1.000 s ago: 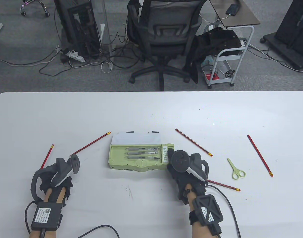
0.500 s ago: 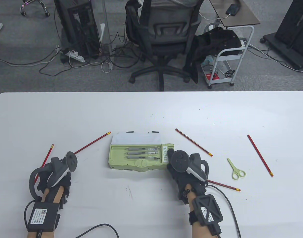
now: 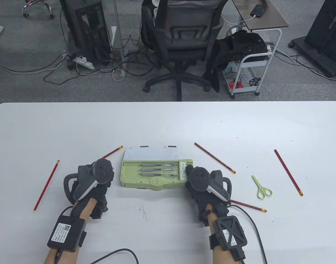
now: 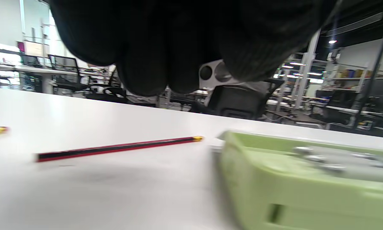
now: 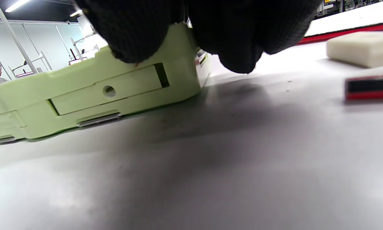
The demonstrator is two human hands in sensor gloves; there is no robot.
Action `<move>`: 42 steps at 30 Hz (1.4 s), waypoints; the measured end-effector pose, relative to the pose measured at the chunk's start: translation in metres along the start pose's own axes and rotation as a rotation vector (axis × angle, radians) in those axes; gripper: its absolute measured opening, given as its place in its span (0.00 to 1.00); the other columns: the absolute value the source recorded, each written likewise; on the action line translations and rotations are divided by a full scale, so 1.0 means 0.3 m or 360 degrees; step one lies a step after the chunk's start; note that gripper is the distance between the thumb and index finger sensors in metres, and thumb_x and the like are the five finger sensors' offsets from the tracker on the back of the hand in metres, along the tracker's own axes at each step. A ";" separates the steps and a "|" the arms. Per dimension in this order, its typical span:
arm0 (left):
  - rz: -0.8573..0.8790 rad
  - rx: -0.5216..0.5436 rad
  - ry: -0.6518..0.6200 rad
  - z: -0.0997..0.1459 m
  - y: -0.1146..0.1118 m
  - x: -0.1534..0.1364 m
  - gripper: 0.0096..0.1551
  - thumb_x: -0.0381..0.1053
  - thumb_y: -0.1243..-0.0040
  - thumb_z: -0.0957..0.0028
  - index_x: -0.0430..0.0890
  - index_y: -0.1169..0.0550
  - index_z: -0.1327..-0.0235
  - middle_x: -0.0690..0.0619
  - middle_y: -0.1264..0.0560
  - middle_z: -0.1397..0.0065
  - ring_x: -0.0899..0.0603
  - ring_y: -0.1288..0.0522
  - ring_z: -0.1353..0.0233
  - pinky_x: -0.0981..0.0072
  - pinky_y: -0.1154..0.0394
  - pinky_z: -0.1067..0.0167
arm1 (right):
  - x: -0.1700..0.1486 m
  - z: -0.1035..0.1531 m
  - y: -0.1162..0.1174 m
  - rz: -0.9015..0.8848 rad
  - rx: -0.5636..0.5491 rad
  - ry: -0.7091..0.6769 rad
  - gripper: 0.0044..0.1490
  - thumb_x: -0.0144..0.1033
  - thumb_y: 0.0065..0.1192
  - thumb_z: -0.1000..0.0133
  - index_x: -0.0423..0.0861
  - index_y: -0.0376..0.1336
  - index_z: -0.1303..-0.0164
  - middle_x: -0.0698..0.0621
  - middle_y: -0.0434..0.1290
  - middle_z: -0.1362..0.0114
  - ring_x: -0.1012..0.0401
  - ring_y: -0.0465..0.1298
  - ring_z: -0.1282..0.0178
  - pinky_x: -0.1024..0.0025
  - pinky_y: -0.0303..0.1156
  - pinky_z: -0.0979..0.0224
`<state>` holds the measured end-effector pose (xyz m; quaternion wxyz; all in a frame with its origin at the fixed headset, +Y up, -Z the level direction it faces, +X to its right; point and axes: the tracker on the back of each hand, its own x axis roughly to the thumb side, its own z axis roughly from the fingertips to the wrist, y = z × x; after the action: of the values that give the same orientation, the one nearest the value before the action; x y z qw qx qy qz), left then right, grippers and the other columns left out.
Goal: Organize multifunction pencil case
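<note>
**Both hands at the ends of the open pencil case**

Our right hand (image 3: 205, 189) sits at the right end of the green pencil case (image 3: 154, 174). In the right wrist view its fingers (image 5: 137, 28) curl over the top edge of the case's end, gripping it. Our left hand (image 3: 95, 187) is just beside the case's left end; in the left wrist view its fingers (image 4: 153, 64) hang loosely above the table and hold nothing, with the case's corner just below and to the right, apart from them.

The case lies open near the middle of the white table (image 3: 168, 123), its pale lid (image 3: 150, 154) folded back on the far side, and three pens (image 3: 158, 170) lie side by side in its tray.

Around it lie red pencils: one (image 3: 112, 152) partly hidden behind our left hand, one (image 3: 46, 185) further left, one (image 3: 214, 157) beyond our right hand, one (image 3: 249, 206) by our right wrist, and one (image 3: 288, 172) far right. Small green scissors (image 3: 262, 188) rest between the last two. In the right wrist view a white eraser (image 5: 360, 48) lies on the table to the right.
</note>
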<state>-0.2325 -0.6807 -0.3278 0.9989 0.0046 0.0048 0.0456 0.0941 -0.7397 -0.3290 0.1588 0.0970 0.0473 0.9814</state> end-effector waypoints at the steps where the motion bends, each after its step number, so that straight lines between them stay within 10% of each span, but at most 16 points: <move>1: -0.0019 -0.0008 -0.0026 -0.004 -0.008 0.029 0.23 0.52 0.29 0.48 0.51 0.19 0.40 0.50 0.17 0.33 0.40 0.17 0.36 0.38 0.23 0.37 | 0.000 0.000 0.000 0.0002 -0.0002 0.0000 0.41 0.39 0.62 0.43 0.41 0.54 0.21 0.31 0.62 0.21 0.41 0.74 0.28 0.46 0.71 0.27; 23: -0.0465 -0.0056 -0.0171 -0.030 -0.115 0.179 0.23 0.54 0.31 0.50 0.53 0.19 0.40 0.52 0.16 0.33 0.38 0.19 0.32 0.35 0.26 0.34 | -0.001 0.000 -0.001 0.0001 0.0002 0.0002 0.41 0.39 0.63 0.43 0.42 0.54 0.21 0.32 0.62 0.22 0.40 0.74 0.27 0.46 0.71 0.27; 32: 0.0181 -0.0268 0.0178 -0.151 -0.046 0.049 0.30 0.53 0.43 0.42 0.47 0.28 0.26 0.42 0.23 0.24 0.32 0.24 0.27 0.32 0.29 0.32 | -0.001 -0.001 -0.002 -0.0001 0.0011 -0.0009 0.41 0.39 0.63 0.43 0.41 0.54 0.20 0.31 0.61 0.21 0.40 0.73 0.27 0.46 0.71 0.27; 42: 0.0257 -0.0567 0.0332 -0.320 -0.128 0.050 0.30 0.53 0.43 0.42 0.44 0.27 0.27 0.41 0.18 0.28 0.33 0.19 0.32 0.35 0.25 0.36 | 0.001 -0.002 -0.003 0.0025 0.0003 -0.0006 0.41 0.40 0.63 0.44 0.41 0.54 0.21 0.32 0.62 0.22 0.40 0.74 0.28 0.46 0.71 0.27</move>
<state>-0.2150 -0.7165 -0.4243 0.9712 -0.1764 0.0995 0.1259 0.0940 -0.7388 -0.3296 0.1510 0.0995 0.0470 0.9824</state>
